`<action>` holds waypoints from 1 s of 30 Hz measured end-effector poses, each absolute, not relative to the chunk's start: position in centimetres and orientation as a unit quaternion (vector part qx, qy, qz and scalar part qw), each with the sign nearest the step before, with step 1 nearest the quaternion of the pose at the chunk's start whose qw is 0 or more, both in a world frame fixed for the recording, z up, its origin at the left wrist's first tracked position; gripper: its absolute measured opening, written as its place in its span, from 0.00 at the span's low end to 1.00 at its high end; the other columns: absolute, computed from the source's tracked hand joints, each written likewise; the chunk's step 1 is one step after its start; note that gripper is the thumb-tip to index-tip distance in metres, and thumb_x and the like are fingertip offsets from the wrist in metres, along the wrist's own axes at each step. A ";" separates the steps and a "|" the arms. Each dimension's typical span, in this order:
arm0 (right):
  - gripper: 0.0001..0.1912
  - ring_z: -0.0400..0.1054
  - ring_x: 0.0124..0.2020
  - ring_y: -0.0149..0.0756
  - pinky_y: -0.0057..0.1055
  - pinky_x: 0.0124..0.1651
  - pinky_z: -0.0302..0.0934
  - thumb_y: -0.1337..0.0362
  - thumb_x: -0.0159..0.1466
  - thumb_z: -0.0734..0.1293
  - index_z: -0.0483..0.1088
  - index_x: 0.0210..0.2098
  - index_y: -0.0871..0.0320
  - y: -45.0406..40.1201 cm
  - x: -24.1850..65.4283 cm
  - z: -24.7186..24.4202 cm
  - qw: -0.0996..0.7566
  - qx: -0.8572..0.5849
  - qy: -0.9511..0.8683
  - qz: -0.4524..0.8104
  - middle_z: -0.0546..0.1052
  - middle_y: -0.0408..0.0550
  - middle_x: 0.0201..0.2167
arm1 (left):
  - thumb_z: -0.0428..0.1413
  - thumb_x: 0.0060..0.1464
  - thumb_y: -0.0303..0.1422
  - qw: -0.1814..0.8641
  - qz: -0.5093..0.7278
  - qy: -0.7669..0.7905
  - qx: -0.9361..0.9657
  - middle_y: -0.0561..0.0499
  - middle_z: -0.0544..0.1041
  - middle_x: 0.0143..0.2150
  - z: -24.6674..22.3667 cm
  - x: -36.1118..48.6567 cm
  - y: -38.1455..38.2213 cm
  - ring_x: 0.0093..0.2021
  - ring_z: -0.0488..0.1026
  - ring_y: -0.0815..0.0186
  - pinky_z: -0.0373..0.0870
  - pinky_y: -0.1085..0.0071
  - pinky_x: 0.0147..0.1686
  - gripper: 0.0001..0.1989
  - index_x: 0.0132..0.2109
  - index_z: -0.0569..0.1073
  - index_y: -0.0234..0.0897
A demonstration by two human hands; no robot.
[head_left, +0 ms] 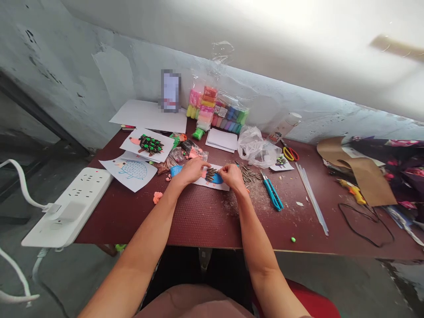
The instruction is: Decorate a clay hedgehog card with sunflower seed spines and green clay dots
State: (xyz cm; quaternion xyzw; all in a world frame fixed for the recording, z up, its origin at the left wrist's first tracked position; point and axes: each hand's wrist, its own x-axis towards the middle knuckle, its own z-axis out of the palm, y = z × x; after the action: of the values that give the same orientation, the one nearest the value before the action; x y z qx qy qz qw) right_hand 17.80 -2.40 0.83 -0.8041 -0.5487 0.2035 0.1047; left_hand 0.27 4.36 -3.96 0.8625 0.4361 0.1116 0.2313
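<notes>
Both forearms come up from the bottom of the frame to the middle of the desk [198, 221], and the left hand [195, 171] and right hand [232, 176] meet over a white card [220, 187]. On this card lies a blue clay shape [217, 179], and its left part already carries dark striped seeds [211, 175] in overlapping rows, while the right part shows bare blue. So some of the covering is done and some blue is left open, as far as the view shows. The grip of each hand is closed in toward the clay, with the fingers bent and close together; whether the right hand pinches a seed, I cannot tell, because the fingers hide it. Just left of the hands is a blue clay lump [176, 170], and an orange clay bit [157, 197] lies nearer the desk edge. Just right of the card is a seed pile [248, 173], with a teal craft knife [273, 193] beside it. At the left, a finished hedgehog card [147, 145] lies above a printed hedgehog card [129, 172]. Farther back stand clay packs [202, 108] and a plastic bag [255, 145], with scissors [289, 153] to the right. A power strip [66, 207] sits at the left, and a glue gun [353, 191] lies at the far right. Nothing stands between the hands and the seed pile.
</notes>
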 end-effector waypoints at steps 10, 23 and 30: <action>0.13 0.77 0.39 0.38 0.27 0.39 0.60 0.62 0.67 0.68 0.85 0.43 0.57 -2.6 19.3 0.8 0.148 -0.820 -0.529 0.163 0.85 0.50 0.37 | 0.55 0.65 0.24 0.234 0.101 0.443 0.860 0.42 0.80 0.61 -3.6 0.4 4.4 0.66 0.75 0.55 0.72 0.64 0.63 0.22 0.60 0.83 0.45; 0.17 0.76 0.56 0.46 0.36 0.55 0.66 0.62 0.76 0.61 0.78 0.56 0.56 -1.3 21.4 0.4 0.053 -0.871 -0.484 0.058 0.79 0.59 0.58 | 0.53 0.66 0.22 0.243 0.095 0.448 0.855 0.42 0.81 0.62 -3.5 0.4 4.4 0.66 0.75 0.56 0.72 0.63 0.64 0.23 0.61 0.82 0.44; 0.21 0.77 0.57 0.54 0.39 0.54 0.68 0.66 0.76 0.58 0.74 0.60 0.70 -1.5 21.0 0.9 0.029 -0.884 -0.465 0.049 0.79 0.74 0.55 | 0.54 0.65 0.22 0.246 0.092 0.449 0.854 0.43 0.80 0.62 -3.4 0.4 4.4 0.68 0.73 0.54 0.71 0.63 0.65 0.24 0.61 0.82 0.45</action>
State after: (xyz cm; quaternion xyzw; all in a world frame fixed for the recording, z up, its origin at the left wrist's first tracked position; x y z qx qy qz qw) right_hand 20.96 -1.51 0.89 -0.8836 -0.4647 0.0489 0.0293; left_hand 0.38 4.37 -3.36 0.8539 0.4494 0.0925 0.2457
